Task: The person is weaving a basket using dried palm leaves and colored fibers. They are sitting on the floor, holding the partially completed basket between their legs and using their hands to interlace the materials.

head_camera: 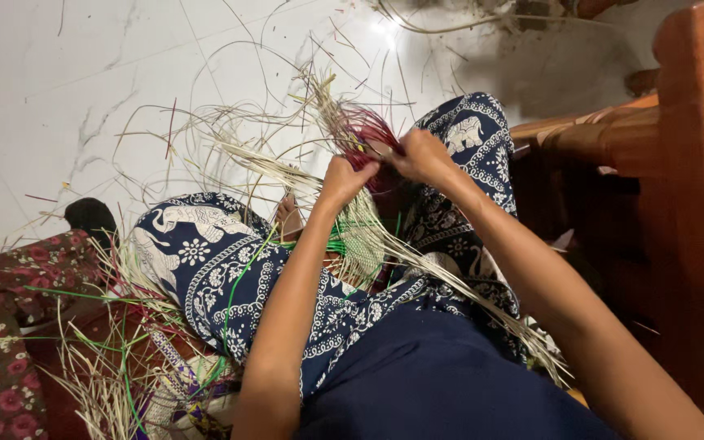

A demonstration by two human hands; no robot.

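Observation:
My left hand [344, 179] and my right hand [421, 155] meet over my lap, both pinching strands of a woven piece [362, 244] made of pale straw with green strips. A tuft of dark red strands [368, 130] fans out just above my fingers, and my right hand grips into it. Long pale straw strands [254, 159] spray out to the left and trail down across my right leg. My knees are covered by blue cloth with white elephant print [197, 253].
A white marble floor [67, 90] lies ahead. A wooden chair or bench [678, 163] stands close on the right. A red floral cushion [2, 326] and loose straw and green strips [116, 367] sit at lower left. A dark object [90, 216] rests on the floor.

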